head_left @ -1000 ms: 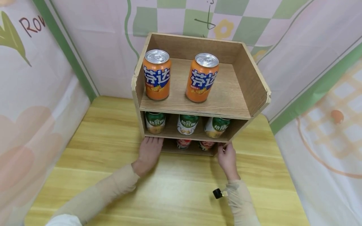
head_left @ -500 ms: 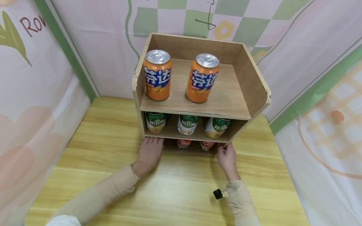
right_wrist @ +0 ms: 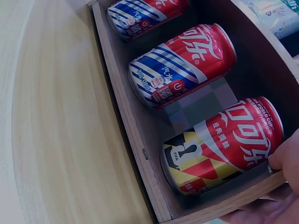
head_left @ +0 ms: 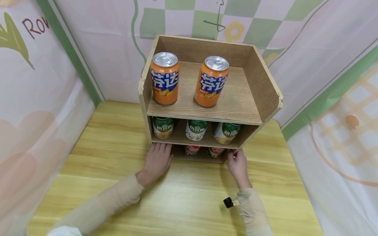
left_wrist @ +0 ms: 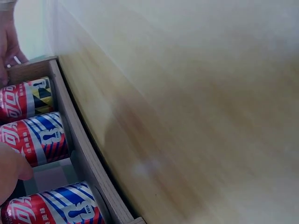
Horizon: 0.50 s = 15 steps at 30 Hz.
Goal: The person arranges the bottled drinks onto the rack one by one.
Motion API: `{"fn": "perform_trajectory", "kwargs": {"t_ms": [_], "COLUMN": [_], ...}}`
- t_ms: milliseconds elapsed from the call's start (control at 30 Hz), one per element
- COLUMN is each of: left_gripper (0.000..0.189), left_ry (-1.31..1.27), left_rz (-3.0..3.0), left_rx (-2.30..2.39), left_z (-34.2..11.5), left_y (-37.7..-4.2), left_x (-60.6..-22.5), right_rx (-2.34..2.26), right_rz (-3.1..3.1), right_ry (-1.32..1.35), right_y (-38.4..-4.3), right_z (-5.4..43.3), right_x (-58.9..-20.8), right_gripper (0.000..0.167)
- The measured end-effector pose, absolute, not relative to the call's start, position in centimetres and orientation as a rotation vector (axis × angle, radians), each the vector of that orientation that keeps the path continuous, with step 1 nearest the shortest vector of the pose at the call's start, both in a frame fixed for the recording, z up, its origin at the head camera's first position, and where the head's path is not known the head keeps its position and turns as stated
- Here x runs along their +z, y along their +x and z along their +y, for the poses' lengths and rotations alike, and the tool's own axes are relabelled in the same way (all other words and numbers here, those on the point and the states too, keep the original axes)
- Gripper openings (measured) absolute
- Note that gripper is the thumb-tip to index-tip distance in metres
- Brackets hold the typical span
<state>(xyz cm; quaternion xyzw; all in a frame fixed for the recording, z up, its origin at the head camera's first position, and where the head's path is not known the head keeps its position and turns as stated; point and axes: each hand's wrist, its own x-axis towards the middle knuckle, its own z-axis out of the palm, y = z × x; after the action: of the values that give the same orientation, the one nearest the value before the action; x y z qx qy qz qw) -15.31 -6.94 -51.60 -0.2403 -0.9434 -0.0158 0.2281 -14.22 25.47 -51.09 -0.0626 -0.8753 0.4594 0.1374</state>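
Note:
A wooden shelf unit [head_left: 203, 116] with three levels stands on the table. My left hand [head_left: 157, 159] reaches to the left of its bottom opening, fingers straight and their tips hidden under the middle board. In the left wrist view its thumb [left_wrist: 11, 172] lies near the gap between the nearest cola can [left_wrist: 58, 205] and the middle cola can [left_wrist: 39, 137]. My right hand [head_left: 237, 165] grips the unit's right side panel, thumb inside and fingers outside. In the right wrist view that thumb [right_wrist: 286, 154] is beside the right-hand cola can [right_wrist: 224, 144].
An orange soda can [head_left: 164, 80] and another orange can [head_left: 211, 82] stand on the top level. Three green-and-white cans [head_left: 196, 130] line the middle level. The wooden table [head_left: 189, 203] extends in front, and printed curtains [head_left: 118, 49] hang behind and at both sides.
My left thumb has come into view, spread out to the right, and the left hand has shifted slightly. The right hand, shelf unit and cans stay put.

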Motion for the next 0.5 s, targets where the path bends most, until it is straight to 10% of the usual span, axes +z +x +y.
{"fn": "perform_trajectory", "kwargs": {"t_ms": [500], "left_gripper": [0.054], "left_ry": [-0.827], "left_rz": [-2.273], "left_rx": [-0.239], "left_z": [-8.7], "left_y": [-13.7], "left_x": [-51.4], "right_rx": [1.274], "right_rz": [-2.671], "right_ry": [-0.018], "right_y": [-12.3], "right_z": [27.0], "right_x": [-49.2], "right_gripper": [0.044]}}
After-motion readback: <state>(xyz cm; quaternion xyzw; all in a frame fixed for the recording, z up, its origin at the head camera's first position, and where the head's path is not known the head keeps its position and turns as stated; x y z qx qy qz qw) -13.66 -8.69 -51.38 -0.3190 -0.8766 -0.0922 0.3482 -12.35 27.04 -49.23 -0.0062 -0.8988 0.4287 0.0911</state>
